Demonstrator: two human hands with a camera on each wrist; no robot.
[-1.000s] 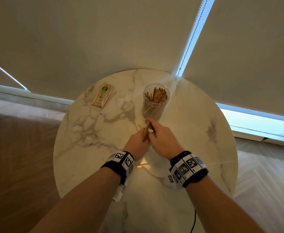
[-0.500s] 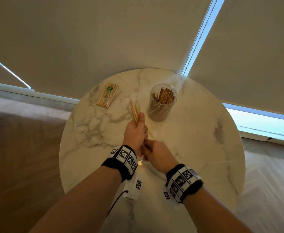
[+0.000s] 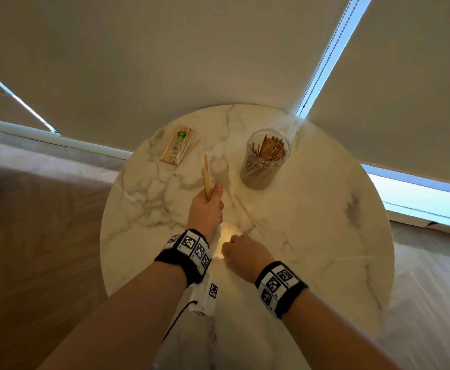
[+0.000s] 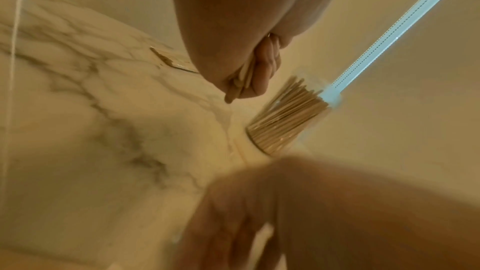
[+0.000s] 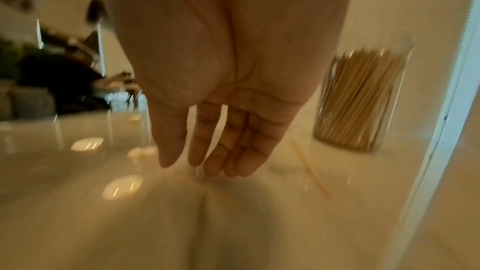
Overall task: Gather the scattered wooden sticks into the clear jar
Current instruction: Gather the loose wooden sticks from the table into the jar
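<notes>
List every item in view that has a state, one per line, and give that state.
Jar: upright, lid off, crowded with sticks.
Held sticks: bunched in the left hand, ends pointing away.
Loose stick: flat on the table, apart from the jar.
Right hand: fingers straight, holding nothing.
Packet: flat on the table; sealed or open, cannot tell.

No words or numbers could be read; the stick packet (image 3: 178, 145) at eleven o'clock bore only an illegible green label.

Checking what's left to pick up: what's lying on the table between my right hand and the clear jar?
One loose wooden stick lies flat on the marble between the right hand and the clear jar, touching neither. The head view shows it best.
</notes>
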